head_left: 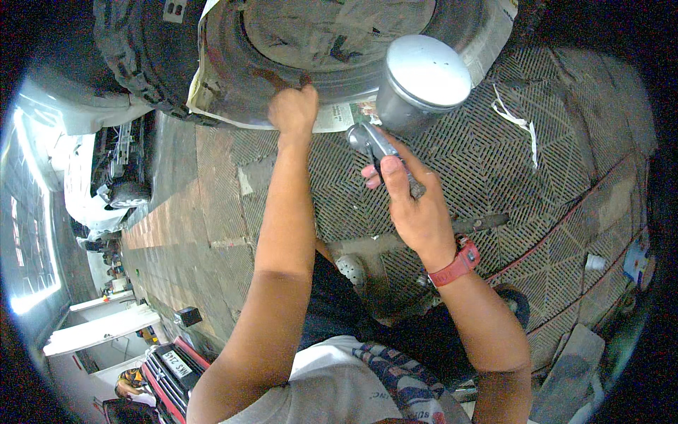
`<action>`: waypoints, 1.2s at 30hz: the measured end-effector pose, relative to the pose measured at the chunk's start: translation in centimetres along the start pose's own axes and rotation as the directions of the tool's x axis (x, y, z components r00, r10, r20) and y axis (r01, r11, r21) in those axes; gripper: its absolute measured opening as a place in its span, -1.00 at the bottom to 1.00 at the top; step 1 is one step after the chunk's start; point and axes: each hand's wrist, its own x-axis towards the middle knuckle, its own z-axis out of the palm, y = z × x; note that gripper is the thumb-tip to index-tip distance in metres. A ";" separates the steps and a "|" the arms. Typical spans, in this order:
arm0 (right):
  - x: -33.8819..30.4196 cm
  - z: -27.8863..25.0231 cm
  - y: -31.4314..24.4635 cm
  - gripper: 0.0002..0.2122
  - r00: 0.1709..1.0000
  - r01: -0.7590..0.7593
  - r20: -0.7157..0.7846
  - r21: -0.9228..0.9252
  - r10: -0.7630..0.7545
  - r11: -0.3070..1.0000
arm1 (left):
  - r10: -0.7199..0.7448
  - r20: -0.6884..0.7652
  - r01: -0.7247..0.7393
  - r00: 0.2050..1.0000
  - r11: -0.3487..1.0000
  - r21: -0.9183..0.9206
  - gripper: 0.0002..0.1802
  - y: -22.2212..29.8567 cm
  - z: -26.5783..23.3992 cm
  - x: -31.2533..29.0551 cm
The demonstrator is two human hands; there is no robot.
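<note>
To the left of the wheel (226, 56) stands a chunky black tyre (134, 74). At the wheel's near edge, the left hand (293, 109) has its fingers curled in; whether that grip pinches anything, or touches the wheel, I cannot tell. Just right of that hand, printed newspaper (334, 118) shows along the same edge. Next, near the wheel's right-hand lower side, comes the spray gun (371, 141), its metal cup (422, 71) overlapping the wheel's border in this view; the right hand (417, 205) has a firm grip around the gun's handle. Farther right of the wheel, a white strip (519, 127) lies on the floor mat (558, 198). The step in hand looks like spraying the wheel, and the next move likely calls for a steady aim, with the left hand clear of the nozzle.
</note>
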 end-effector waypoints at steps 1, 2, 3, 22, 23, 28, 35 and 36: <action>0.0 0.0 -0.1 -0.54 1.000 0.002 -0.004 0.003 -0.002 1.000 | 0.010 0.025 -0.011 1.000 0.999 0.038 -0.34 -0.3 0.3 0.2; 0.0 0.0 -0.2 -0.54 1.000 0.004 -0.002 -0.004 -0.004 1.000 | 0.018 0.049 -0.022 0.999 0.997 0.077 -0.33 -0.8 0.7 0.4; 0.1 0.0 -0.3 -0.54 1.000 0.008 -0.002 -0.009 -0.008 1.000 | 0.019 0.065 -0.023 0.998 0.998 0.063 -0.34 -1.3 1.7 0.6; -0.4 -0.7 -1.0 -0.53 1.000 -0.028 -0.013 0.027 0.028 0.999 | -0.180 -0.266 0.080 0.947 0.935 -0.347 -0.36 0.6 2.3 -2.4; -0.4 -0.7 -0.9 -0.53 1.000 -0.025 -0.011 0.032 0.025 0.999 | -0.157 -0.235 0.063 0.959 0.929 -0.364 -0.34 0.2 2.9 -2.3; -0.6 -0.1 -1.2 -0.54 1.000 -0.031 0.002 0.056 0.031 0.998 | -0.060 -0.060 0.016 0.996 0.828 -0.560 -0.31 -3.6 8.0 -0.1; -0.7 -0.4 -1.1 -0.53 0.999 -0.008 -0.030 0.055 0.009 0.998 | 0.065 0.323 0.214 0.944 0.625 -0.751 -0.33 0.9 5.8 -2.6; -0.6 -0.3 -1.0 -0.53 0.999 0.008 -0.032 0.061 -0.007 0.998 | 0.102 0.320 0.152 0.942 0.720 -0.677 -0.31 1.1 5.4 -2.9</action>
